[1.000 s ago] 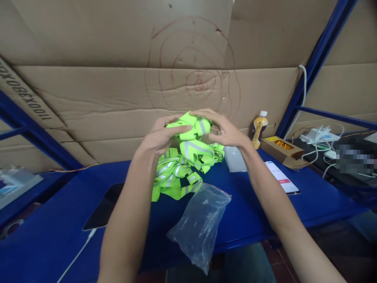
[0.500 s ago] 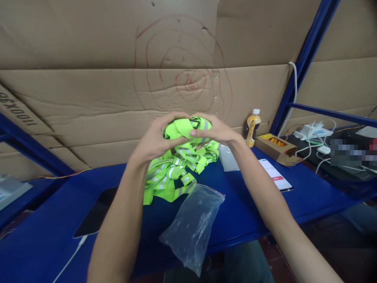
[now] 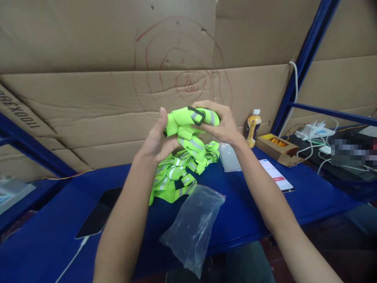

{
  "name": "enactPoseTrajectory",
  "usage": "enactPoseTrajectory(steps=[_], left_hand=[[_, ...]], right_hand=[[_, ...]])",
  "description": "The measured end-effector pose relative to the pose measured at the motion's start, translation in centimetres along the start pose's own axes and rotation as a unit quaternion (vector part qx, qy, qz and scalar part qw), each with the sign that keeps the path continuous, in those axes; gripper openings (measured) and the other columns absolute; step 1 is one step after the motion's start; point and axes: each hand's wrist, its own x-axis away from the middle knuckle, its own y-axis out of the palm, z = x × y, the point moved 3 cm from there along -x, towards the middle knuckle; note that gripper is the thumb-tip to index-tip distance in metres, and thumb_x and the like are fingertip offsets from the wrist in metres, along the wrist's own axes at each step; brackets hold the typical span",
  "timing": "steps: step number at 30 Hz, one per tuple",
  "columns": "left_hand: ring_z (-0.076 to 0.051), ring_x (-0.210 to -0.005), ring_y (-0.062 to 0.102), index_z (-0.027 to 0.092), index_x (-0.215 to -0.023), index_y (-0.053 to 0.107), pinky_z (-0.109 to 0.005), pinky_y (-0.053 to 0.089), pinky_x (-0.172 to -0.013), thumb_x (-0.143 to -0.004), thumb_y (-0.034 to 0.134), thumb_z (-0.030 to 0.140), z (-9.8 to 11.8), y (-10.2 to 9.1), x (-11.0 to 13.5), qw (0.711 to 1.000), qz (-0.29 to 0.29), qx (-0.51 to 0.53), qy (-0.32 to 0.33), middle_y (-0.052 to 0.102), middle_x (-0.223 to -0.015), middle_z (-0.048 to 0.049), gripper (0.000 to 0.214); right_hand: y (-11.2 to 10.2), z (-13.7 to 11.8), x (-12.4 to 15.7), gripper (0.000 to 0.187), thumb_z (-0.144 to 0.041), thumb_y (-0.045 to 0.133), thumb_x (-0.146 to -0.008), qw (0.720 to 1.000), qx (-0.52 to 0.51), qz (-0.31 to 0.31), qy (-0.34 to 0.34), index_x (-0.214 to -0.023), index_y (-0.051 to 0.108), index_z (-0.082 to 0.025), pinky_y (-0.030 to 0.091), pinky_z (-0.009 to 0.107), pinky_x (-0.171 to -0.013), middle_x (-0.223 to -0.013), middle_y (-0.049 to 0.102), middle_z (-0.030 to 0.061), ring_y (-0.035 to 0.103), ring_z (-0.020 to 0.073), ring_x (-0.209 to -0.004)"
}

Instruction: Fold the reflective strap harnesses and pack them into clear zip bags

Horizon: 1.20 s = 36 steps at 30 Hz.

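A blue desk (image 3: 309, 200) carries everything. On it lies a heap of neon-yellow reflective straps (image 3: 173, 179), with a clear zip bag (image 3: 193, 228) just in front, hanging over the near edge. To the left rests a dark tablet (image 3: 98, 214) with a white cable (image 3: 72, 259). To the right lie a phone (image 3: 276, 175), an open cardboard box (image 3: 278, 148), a yellow bottle (image 3: 253, 127) and a second clear bag (image 3: 229, 158).

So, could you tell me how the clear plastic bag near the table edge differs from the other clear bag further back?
The near plastic bag is crumpled and puffed up, hanging partly over the front edge of the blue table; the far plastic bag lies flatter, wholly on the table. The near one has a reddish strip at its mouth; none shows on the far one. Both are clear and untouched by either hand.
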Motion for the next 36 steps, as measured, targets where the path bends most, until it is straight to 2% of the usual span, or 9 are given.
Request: enactPoseTrajectory(steps=[2, 5, 11, 15, 19, 23, 26, 30, 36], left_hand=[[-0.041, -0.109, 0.079, 0.020, -0.105, 0.076, -0.051, 0.070, -0.082, -0.084, 0.073, 0.084, 0.2, -0.2, -0.2, 0.999, 0.006, 0.024, -0.028, 0.081, -0.096, -0.0140, 0.068], [-0.038, -0.106, 0.080, 0.020, -0.101, 0.075, -0.050, 0.071, -0.082, -0.081, 0.085, 0.064, 0.5, -0.7, -0.5, 0.997, 0.049, 0.035, -0.044, 0.082, -0.098, -0.0120, 0.049], [-0.030, -0.103, 0.078, 0.017, -0.098, 0.076, -0.037, 0.068, -0.086, -0.063, 0.095, 0.036, 1.3, -1.2, 0.0, 0.988, 0.141, -0.003, 0.069, 0.081, -0.105, -0.0090, 0.044], [-0.032, -0.116, 0.074, 0.020, -0.105, 0.079, -0.039, 0.063, -0.099, -0.062, 0.099, 0.030, 2.4, -0.1, 1.2, 0.963, 0.138, -0.156, 0.173, 0.079, -0.115, -0.0073, 0.048], [-0.035, -0.136, 0.063, 0.024, -0.104, 0.083, -0.046, 0.051, -0.119, -0.065, 0.099, 0.032, 2.9, 0.9, 1.4, 0.923, 0.078, -0.282, 0.249, 0.074, -0.132, -0.0089, 0.042], [-0.034, -0.134, 0.063, 0.027, -0.107, 0.081, -0.049, 0.042, -0.126, -0.069, 0.098, 0.037, 1.8, 0.8, 0.6, 0.922, 0.028, -0.295, 0.250, 0.074, -0.129, -0.0081, 0.043], [-0.032, -0.130, 0.065, 0.026, -0.111, 0.079, -0.047, 0.045, -0.123, -0.080, 0.090, 0.047, 0.9, 0.9, 0.3, 0.918, 0.075, -0.290, 0.259, 0.075, -0.125, -0.0079, 0.039], [-0.029, -0.127, 0.068, 0.026, -0.118, 0.079, -0.041, 0.048, -0.119, -0.098, 0.074, 0.051, 0.8, 2.3, 0.7, 0.900, 0.177, -0.291, 0.272, 0.077, -0.126, -0.0064, 0.032], [-0.034, -0.126, 0.070, 0.023, -0.114, 0.083, -0.040, 0.060, -0.103, -0.079, 0.095, 0.040, 2.4, 3.7, 2.0, 0.932, 0.193, -0.237, 0.195, 0.080, -0.120, -0.0069, 0.041]], right_hand=[[0.4, -0.3, 0.1, 0.058, -0.067, 0.077, -0.091, 0.999, 0.025, -0.025, -0.011, -0.128, 0.078, -0.022, 0.054, 0.040, -0.109, -0.128, 0.077, 0.0089, 0.072, 0.0287, -0.122], [0.7, -0.7, 0.2, 0.055, -0.065, 0.073, -0.096, 0.995, 0.063, -0.065, -0.031, -0.134, 0.077, -0.026, 0.051, 0.044, -0.114, -0.133, 0.076, 0.0084, 0.069, 0.0300, -0.127], [1.1, -1.2, -0.1, 0.074, -0.078, 0.061, -0.098, 0.992, 0.029, -0.087, -0.089, -0.154, 0.063, -0.029, 0.037, 0.057, -0.130, -0.161, 0.061, 0.0088, 0.051, 0.0333, -0.152], [1.9, 0.5, -0.4, 0.073, -0.081, 0.050, -0.102, 0.998, 0.025, 0.040, 0.034, -0.151, 0.064, -0.027, 0.043, 0.054, -0.126, -0.157, 0.062, 0.0109, 0.054, 0.0314, -0.149], [2.1, 1.6, -0.2, 0.080, -0.080, 0.066, -0.094, 0.988, -0.061, 0.017, 0.142, -0.151, 0.062, -0.025, 0.060, 0.045, -0.106, -0.139, 0.072, 0.0114, 0.068, 0.0284, -0.125], [2.2, 1.3, 0.1, 0.067, -0.077, 0.084, -0.079, 0.969, -0.163, -0.031, 0.184, -0.116, 0.079, -0.020, 0.061, 0.031, -0.083, -0.111, 0.079, 0.0067, 0.072, 0.0218, -0.099], [2.7, 1.3, 0.1, 0.061, -0.076, 0.088, -0.075, 0.962, -0.175, 0.019, 0.207, -0.089, 0.078, -0.017, 0.053, 0.025, -0.066, -0.085, 0.075, 0.0029, 0.066, 0.0162, -0.078], [3.5, 2.1, 0.1, 0.060, -0.072, 0.093, -0.068, 0.951, -0.201, 0.090, 0.218, -0.081, 0.077, -0.017, 0.048, 0.024, -0.059, -0.075, 0.069, -0.0004, 0.059, 0.0126, -0.066], [3.2, 1.8, 0.0, 0.058, -0.074, 0.090, -0.070, 0.952, -0.196, 0.098, 0.215, -0.079, 0.076, -0.018, 0.050, 0.025, -0.059, -0.073, 0.069, 0.0000, 0.059, 0.0135, -0.066]])
